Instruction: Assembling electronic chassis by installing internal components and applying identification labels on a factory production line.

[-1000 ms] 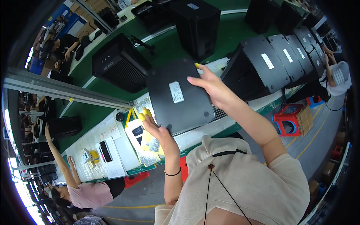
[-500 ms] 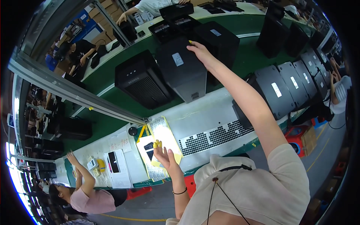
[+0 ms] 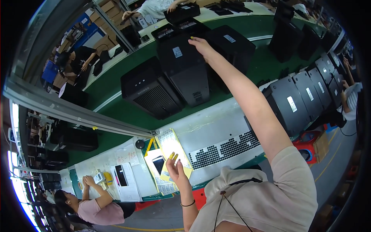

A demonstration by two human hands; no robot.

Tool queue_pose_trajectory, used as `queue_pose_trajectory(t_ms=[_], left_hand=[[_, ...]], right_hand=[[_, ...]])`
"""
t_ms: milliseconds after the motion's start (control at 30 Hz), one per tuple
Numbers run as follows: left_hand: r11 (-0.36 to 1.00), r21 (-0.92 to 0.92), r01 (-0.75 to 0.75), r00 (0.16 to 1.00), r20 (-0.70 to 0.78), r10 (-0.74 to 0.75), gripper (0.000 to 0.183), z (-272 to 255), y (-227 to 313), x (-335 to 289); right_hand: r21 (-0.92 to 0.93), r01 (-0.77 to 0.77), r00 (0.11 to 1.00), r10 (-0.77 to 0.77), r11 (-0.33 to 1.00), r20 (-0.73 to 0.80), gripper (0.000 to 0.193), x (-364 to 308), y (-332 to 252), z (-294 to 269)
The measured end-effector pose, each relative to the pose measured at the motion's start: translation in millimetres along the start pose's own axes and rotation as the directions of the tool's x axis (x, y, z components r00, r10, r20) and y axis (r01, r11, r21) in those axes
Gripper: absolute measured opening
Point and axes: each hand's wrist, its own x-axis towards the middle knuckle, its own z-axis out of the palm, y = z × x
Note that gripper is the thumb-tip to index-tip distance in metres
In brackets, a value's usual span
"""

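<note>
White bench (image 3: 220, 120), green belt (image 3: 262, 58), metal frame (image 3: 77, 111) — matte black box (image 3: 183, 75), slotted vent (image 3: 197, 96). Right hand (image 3: 200, 45) on its top, grip unclear; left hand (image 3: 177, 170) empty, fingers loosely apart.

Has taken the black case (image 3: 186, 73) (a second ago in both hands, over the bench (image 3: 208, 129)) past the bench's far edge to the green surface (image 3: 259, 62), leaving only the right hand (image 3: 201, 47) on it; now holds the freed left hand (image 3: 177, 172) above papers (image 3: 169, 140) by the near edge.
</note>
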Motion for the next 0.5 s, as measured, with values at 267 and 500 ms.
queue_pose_trajectory(t_ms=[267, 500], left_hand=[[0.998, 0.067, -0.006, 0.999, -0.031, 0.008, 0.031, 3, -13, 37], [0.919, 0.109, -0.379, 0.898, -0.196, 0.394, 0.043, 40, 29, 226]], right_hand=[[-0.100, -0.054, 0.997, 0.048, 0.993, -0.059, 0.045, 18, 18, -13], [-0.372, 0.007, 0.988, -0.065, 0.928, -0.143, 0.054, -30, 5, -20]])
